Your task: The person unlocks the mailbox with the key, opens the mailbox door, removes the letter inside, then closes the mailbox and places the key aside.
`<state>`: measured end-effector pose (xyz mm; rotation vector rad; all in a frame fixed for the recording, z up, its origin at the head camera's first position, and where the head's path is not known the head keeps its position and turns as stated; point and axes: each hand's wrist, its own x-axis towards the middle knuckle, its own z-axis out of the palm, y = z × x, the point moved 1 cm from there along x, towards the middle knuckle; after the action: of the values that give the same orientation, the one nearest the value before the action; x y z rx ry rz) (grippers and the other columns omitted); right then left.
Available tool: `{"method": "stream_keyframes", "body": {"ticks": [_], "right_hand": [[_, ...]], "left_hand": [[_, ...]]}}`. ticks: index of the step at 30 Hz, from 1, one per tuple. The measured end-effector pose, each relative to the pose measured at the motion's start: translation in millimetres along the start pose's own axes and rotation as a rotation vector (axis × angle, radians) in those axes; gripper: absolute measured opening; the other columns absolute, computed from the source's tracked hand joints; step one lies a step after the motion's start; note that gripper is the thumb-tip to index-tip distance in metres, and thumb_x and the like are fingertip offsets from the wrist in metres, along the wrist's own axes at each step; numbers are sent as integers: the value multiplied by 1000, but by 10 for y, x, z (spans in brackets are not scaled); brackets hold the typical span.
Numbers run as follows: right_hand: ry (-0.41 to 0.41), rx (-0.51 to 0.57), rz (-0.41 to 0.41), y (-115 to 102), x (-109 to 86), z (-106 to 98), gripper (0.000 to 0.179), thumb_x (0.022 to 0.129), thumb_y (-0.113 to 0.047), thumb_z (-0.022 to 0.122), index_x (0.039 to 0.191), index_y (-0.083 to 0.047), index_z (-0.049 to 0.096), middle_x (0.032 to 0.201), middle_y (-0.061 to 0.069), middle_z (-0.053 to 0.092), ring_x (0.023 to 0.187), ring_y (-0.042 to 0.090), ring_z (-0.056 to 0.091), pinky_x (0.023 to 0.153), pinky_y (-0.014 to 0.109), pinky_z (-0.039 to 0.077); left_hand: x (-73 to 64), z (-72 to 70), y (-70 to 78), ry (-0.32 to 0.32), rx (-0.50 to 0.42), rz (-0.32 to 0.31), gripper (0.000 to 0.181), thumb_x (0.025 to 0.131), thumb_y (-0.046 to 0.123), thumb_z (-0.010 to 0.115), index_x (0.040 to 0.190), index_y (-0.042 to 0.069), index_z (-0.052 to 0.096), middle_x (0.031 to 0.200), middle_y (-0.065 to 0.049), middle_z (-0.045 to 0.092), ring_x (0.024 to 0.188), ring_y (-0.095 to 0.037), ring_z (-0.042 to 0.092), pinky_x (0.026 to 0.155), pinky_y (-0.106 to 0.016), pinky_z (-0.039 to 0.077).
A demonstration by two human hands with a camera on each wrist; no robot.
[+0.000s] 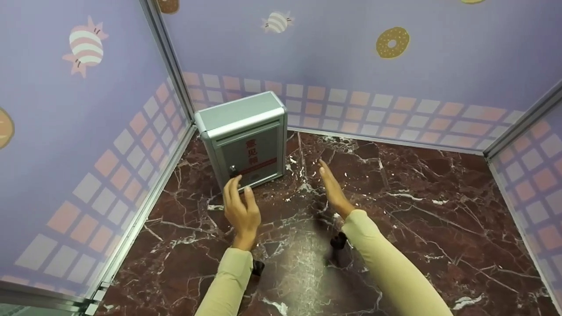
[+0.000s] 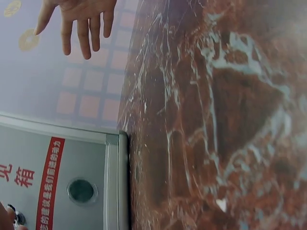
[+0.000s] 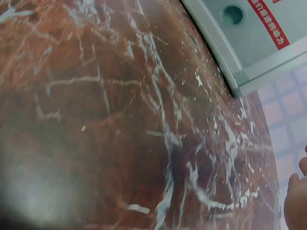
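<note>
A silver metal suggestion box (image 1: pixel 246 140) with red lettering stands upright on the floor, near the back left corner. My left hand (image 1: pixel 241 210) hovers in front of its lower left side with fingers loosely bent and nothing held. Its fingertips overlap the area just under the box's lock (image 1: pixel 233 169); in the left wrist view that lock (image 2: pixel 18 216) sits beside them. To the right of the box, my right hand (image 1: pixel 336 189) is raised above the floor, fingers straight. From the left wrist view this right hand (image 2: pixel 86 19) appears spread and holding nothing.
Dark red marble-patterned floor (image 1: pixel 417 228) lies under the box, with small pale specks scattered to its right. Purple panels printed with sweets and tiles form the left wall (image 1: pixel 118 87), the back wall (image 1: pixel 333 52) and the right wall (image 1: pixel 540 188).
</note>
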<state>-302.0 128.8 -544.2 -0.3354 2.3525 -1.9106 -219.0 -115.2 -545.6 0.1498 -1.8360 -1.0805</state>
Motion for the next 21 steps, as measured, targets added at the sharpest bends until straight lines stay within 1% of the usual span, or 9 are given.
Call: {"method": "stream_keyframes", "body": {"ticks": [3,6,8,11,14,16,19,21], "right_hand": [[0,-16,-12,-54,64,37,61,107,-42,27,158,-10,18,162,11,13,147,28,11,117,49,9],[-14,-9,-7,-98,129,100,63,106,-46,27,158,-14,16,162,11,13,146,29,12,116,53,10],[-31,7,1,-139,173,166,63,106,-46,27,159,-14,13,163,11,10,146,31,11,115,57,10],[-61,43,0,-220,231,275,63,106,-47,27,159,-17,10,163,9,8,147,30,10,114,57,9],[-78,57,-17,-318,303,363,64,105,-51,28,159,-22,9,163,5,9,147,27,11,115,54,8],[-78,51,-30,-380,357,399,65,104,-52,30,159,-24,9,163,6,10,146,27,13,115,54,9],[-79,21,-43,-437,431,444,67,103,-52,32,159,-26,7,163,7,11,146,29,15,114,56,11],[-87,7,-43,-463,468,472,68,104,-50,34,159,-25,5,163,8,10,146,31,14,114,57,11]], "left_hand": [[45,-6,-15,35,16,11,43,96,34,46,126,6,62,123,-13,57,113,-30,52,89,-48,43],[106,-14,-52,70,38,17,47,95,35,46,129,5,59,125,-15,53,112,-32,48,91,-50,40],[152,-39,-94,94,46,17,50,94,36,47,133,5,56,128,-16,51,115,-32,45,94,-50,36],[230,-90,-155,124,44,19,55,94,35,48,139,3,51,135,-20,46,123,-33,40,101,-50,32],[315,-128,-188,107,24,14,58,95,32,48,145,1,43,144,-23,38,135,-33,30,110,-51,24],[359,-131,-201,73,1,-2,60,97,31,47,149,2,38,150,-22,31,140,-32,23,113,-50,18],[402,-127,-221,17,-38,-32,63,98,32,46,153,4,31,156,-19,24,144,-31,16,116,-48,11],[423,-125,-237,-5,-69,-54,65,98,32,46,154,5,28,158,-18,21,145,-31,14,116,-47,9]]}}
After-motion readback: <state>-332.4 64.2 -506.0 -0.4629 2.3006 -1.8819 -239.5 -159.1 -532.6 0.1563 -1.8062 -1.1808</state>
